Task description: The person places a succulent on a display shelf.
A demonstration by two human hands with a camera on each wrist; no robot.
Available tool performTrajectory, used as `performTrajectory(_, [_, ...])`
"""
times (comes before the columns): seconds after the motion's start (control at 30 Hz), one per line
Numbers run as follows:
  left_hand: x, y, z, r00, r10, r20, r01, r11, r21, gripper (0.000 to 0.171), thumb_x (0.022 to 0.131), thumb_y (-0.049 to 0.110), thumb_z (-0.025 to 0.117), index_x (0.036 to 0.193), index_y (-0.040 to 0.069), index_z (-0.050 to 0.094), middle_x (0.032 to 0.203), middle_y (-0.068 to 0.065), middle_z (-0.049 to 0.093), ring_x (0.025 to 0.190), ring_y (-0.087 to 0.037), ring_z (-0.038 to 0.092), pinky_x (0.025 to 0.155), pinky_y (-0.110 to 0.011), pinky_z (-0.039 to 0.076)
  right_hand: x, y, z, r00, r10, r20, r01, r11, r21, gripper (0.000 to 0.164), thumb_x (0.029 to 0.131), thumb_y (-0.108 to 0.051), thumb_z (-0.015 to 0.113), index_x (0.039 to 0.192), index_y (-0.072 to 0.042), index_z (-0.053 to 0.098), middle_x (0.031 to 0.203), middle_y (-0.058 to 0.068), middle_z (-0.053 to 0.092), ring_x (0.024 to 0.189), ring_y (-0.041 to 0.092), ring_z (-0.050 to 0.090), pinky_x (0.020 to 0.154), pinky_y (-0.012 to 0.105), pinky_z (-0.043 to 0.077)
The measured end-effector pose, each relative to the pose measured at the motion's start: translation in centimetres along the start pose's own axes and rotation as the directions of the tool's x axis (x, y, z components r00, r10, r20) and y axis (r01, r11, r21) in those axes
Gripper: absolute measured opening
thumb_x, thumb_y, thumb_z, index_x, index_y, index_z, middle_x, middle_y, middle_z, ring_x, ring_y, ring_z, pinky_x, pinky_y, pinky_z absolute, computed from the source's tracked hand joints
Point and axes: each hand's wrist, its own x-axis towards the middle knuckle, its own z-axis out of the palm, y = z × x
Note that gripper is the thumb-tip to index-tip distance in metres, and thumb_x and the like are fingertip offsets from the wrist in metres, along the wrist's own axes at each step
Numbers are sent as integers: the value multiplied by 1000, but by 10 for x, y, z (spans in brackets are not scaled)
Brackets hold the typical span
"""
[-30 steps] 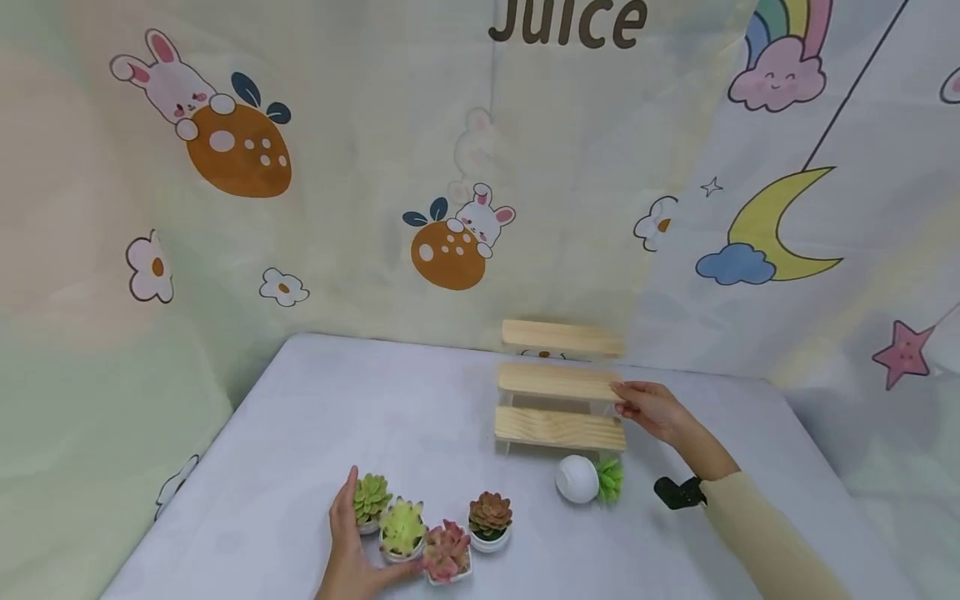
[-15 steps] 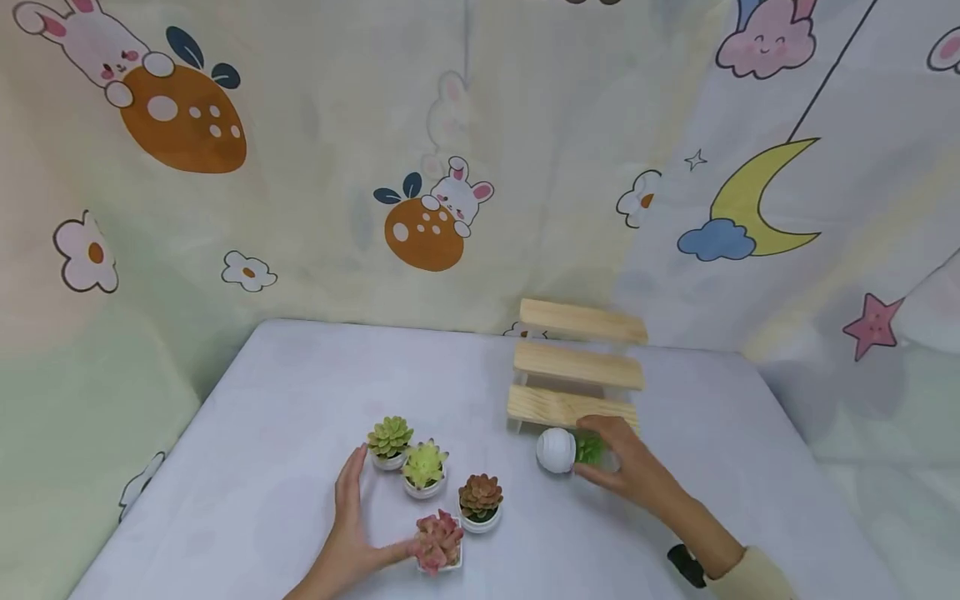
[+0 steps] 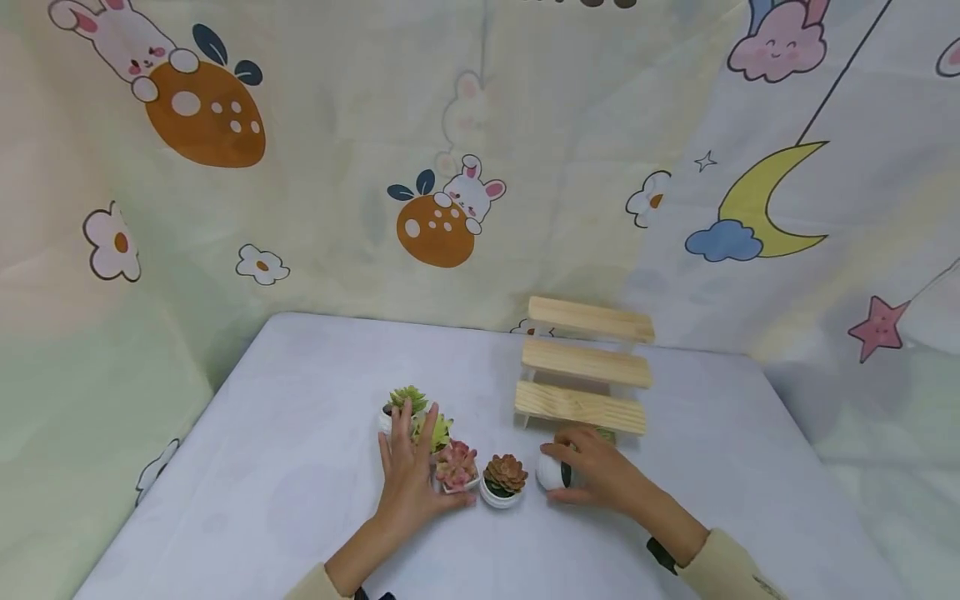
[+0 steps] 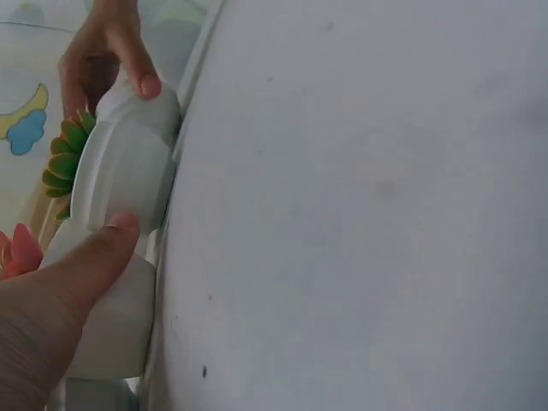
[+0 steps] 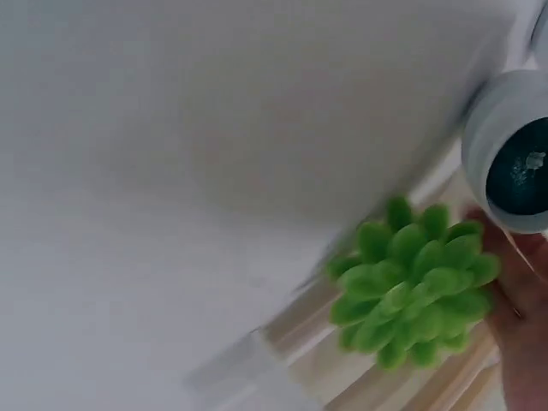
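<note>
My right hand (image 3: pixel 596 473) grips a small white pot (image 3: pixel 551 472) lying on its side. Its dark hollow (image 5: pixel 521 171) faces the camera in the right wrist view. A loose green succulent top (image 5: pixel 415 287) is out of the pot, beside the right fingers. My left hand (image 3: pixel 412 479) spreads around several potted succulents: a green one (image 3: pixel 407 398), a yellow-green one (image 3: pixel 435 433) partly behind the fingers, and a pink one (image 3: pixel 456 465) in a square pot. Its thumb (image 4: pixel 103 253) touches the white pots from the near side. A brown succulent (image 3: pixel 505 475) stands upright between the hands.
A three-step wooden shelf (image 3: pixel 585 362) stands at the back right, just behind the right hand. White cloth (image 3: pixel 300 417) covers the table. A printed curtain (image 3: pixel 337 167) hangs behind the table.
My right hand has come from the shelf down to the tipped pot, whose green top is now out. My left hand has moved forward and right, bringing the potted succulents into a tighter row.
</note>
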Motion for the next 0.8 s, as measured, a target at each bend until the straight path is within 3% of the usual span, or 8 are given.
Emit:
performTrajectory(0.13, [9,1,5,999,7,38,-8,999,35,135,41,63,84,150,27,11,156,-15,-4,141,-41,-9,103,-74,-6,10,-9,-4,993,24,112,-20,999,-37,59,74,-50,72,120,-15,60,104,4,55,88,16,51,79,38,42])
performTrajectory(0.2, [6,1,3,999,-1,52,-1,999,51,135,41,64,83,150,28,12,156,-13,-4,141,-41,-11,103,-73,-8,13,-10,-7,992,66,108,-62,997,-38,60,74,-53,70,120,-15,60,105,3,57,91,16,52,82,40,39])
performTrajectory(0.3, [-1,-2,-10,998,11,63,-13,999,34,132,40,64,84,149,29,18,156,-11,-3,141,-40,-12,105,-70,-10,6,-7,-11,982,187,-38,-187,982,-16,48,78,-42,72,115,-14,63,105,2,60,96,18,55,82,41,39])
performTrajectory(0.4, [5,-10,-33,997,73,26,-72,997,-16,112,49,56,84,143,22,34,155,-12,10,141,-42,-2,107,-70,-2,-11,3,-11,945,264,-193,-265,964,22,38,71,-19,79,106,-11,66,104,3,62,97,21,56,81,40,45])
performTrajectory(0.5, [44,-22,-52,999,39,4,-38,995,-88,78,69,46,78,134,15,47,146,-14,29,137,-40,19,107,-66,18,-28,13,-6,944,259,-206,-265,964,-1,45,63,-8,83,104,-9,65,105,6,62,97,23,54,78,40,50])
performTrajectory(0.6, [105,-35,-56,991,-99,88,105,992,-69,64,85,43,64,137,12,43,136,-20,36,125,-40,35,98,-60,38,-33,19,-1,957,238,-167,-243,970,-7,51,63,-5,83,109,-6,63,110,8,60,100,23,51,80,38,50])
performTrajectory(0.7, [153,-51,-45,932,-218,289,202,976,84,76,86,54,57,146,17,28,133,-27,34,119,-44,39,87,-58,45,-32,17,-2,935,297,-195,-288,955,78,48,66,1,80,110,-5,62,107,6,61,97,19,51,77,34,52])
performTrajectory(0.8, [171,-64,-37,867,-239,437,170,967,191,75,86,50,59,147,21,25,131,-29,36,116,-46,43,83,-56,47,-29,10,-8,917,337,-214,-298,935,195,46,68,5,76,111,-4,62,105,5,62,93,15,54,74,27,54])
